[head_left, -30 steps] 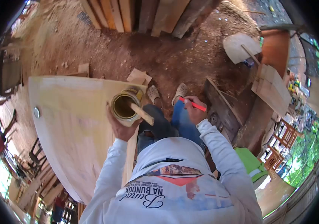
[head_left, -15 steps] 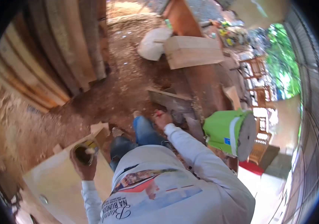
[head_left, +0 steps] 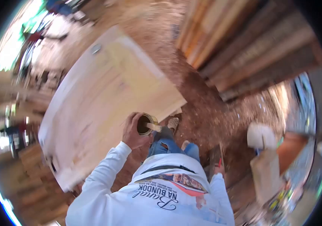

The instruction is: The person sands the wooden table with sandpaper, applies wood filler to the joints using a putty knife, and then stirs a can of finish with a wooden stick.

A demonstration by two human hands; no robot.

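My left hand (head_left: 131, 133) is wrapped round an open can (head_left: 140, 130) with dark contents, held above the near edge of a large pale board (head_left: 104, 98). A flat, light wooden stick (head_left: 154, 127) pokes out over the can's rim; its lower end is hidden inside. Low at my right side, my right hand (head_left: 218, 173) is closed on a small red object (head_left: 220, 162), too blurred to name. Yellowish patches and streaks mark the board, and a round metallic lid-like piece (head_left: 96, 48) lies near its far end.
Long wooden planks (head_left: 244, 45) are stacked ahead to the right. A pale wooden box-like block (head_left: 266, 175) and a white bag-like thing (head_left: 261, 136) are at the right. Reddish dirt floor (head_left: 202, 109) runs between the board and the planks. More wood lies at the left.
My view has swung left, bringing the whole board in front of me. The can in my left hand is now by the board's near edge. The green container has left view.
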